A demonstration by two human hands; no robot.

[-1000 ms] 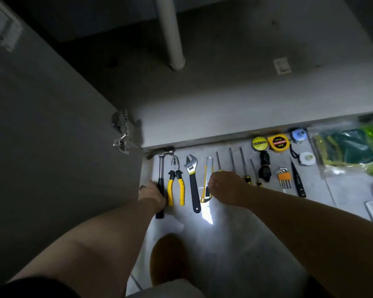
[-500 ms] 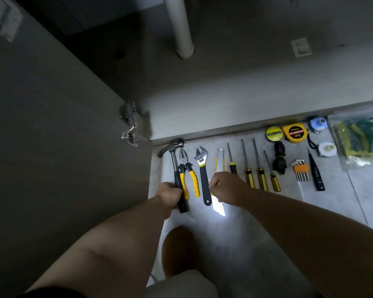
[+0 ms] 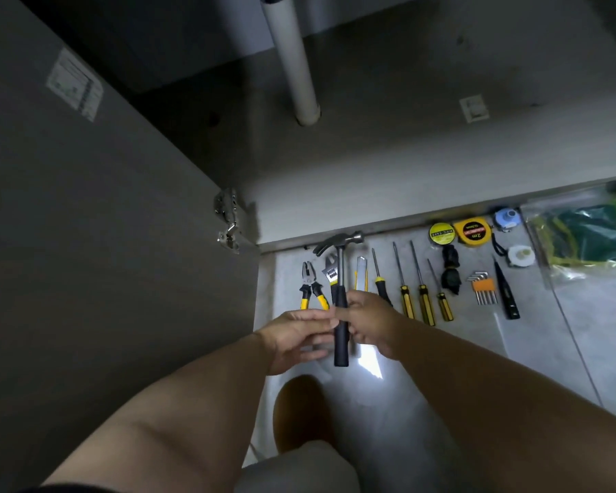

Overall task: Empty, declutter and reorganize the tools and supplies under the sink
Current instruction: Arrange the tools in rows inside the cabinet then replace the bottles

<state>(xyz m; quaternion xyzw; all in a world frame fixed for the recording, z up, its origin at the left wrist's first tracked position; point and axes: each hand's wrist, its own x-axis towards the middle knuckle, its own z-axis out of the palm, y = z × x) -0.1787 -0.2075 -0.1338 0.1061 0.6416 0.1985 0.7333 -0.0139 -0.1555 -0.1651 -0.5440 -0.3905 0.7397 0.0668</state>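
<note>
Since the earlier frame, the claw hammer [image 3: 340, 279] had left the row's 9 o'clock end and was lifted over the adjustable wrench [image 3: 329, 270], head at 12 o'clock. Right hand [image 3: 370, 323] wrapped its black grip; left hand [image 3: 296, 336], fingers loosely spread, touched it, probably a handover.

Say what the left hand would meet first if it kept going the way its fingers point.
The left hand points right, at the hammer handle, which its fingertips seem to touch already; beyond is the right hand.
</note>
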